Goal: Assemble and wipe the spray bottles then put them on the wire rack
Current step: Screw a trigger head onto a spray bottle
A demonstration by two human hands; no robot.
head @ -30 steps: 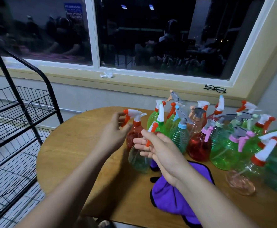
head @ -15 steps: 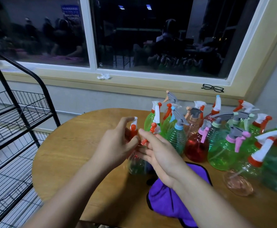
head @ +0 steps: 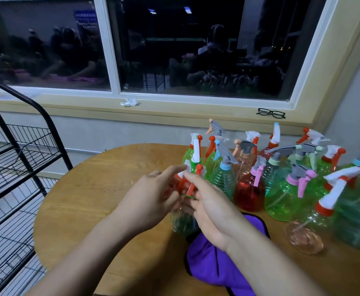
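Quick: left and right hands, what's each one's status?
Left hand: grip closed on a sprayer.
Right hand: grip closed on the bottle, at its neck.

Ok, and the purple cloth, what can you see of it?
The purple cloth looks soft, with black edging. It lies rumpled on the wooden table near its front edge, partly hidden behind the right hand and forearm, its far corner by the held spray bottle; the frame cuts off its bottom.

spray bottle [head: 181,223] mostly hidden & blurry; wire rack [head: 25,144] cut off l edge.
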